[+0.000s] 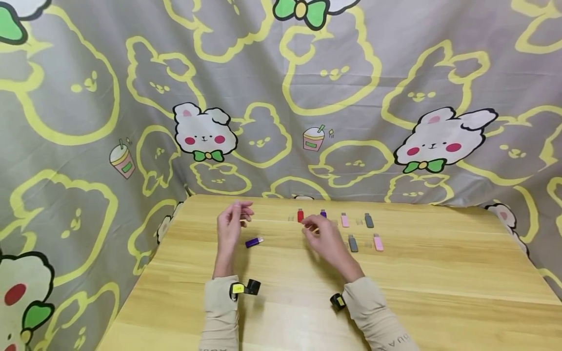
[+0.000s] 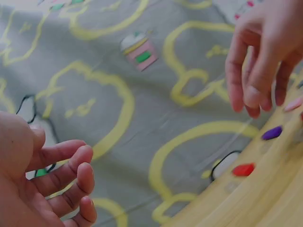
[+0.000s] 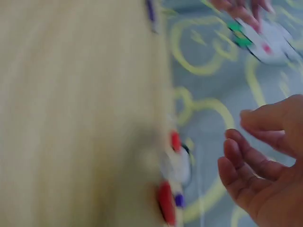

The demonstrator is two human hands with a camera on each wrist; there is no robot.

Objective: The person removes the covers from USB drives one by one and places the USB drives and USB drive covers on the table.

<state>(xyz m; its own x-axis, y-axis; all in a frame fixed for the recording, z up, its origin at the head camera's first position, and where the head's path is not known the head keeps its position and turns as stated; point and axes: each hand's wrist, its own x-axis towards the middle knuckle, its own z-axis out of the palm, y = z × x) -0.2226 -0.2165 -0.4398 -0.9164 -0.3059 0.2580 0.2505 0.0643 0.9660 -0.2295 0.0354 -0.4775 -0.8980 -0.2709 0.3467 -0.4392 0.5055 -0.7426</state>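
Note:
My left hand [image 1: 230, 224] hovers above the tabletop with relaxed, slightly bent fingers and holds nothing. Nearest to it lies a purple USB stick [image 1: 253, 242], its metal plug pointing right. My right hand [image 1: 325, 239] is raised over the table's middle, fingers loosely bent. Nothing shows between its fingertips in the right wrist view. Just beyond it are a red USB stick [image 1: 300, 216] and another purple USB stick [image 1: 323, 213], partly covered by the hand. A second red stick [image 3: 165, 203] appears in the right wrist view; the hand hides it from the head view.
Right of the right hand lie a pink stick [image 1: 344, 221] and a grey stick [image 1: 369, 221], with another grey stick [image 1: 353, 243] and pink stick [image 1: 378, 243] nearer. Small transparent pieces [image 1: 360, 222] lie among them. A patterned curtain [image 1: 263, 146] borders the wooden table [image 1: 439, 273].

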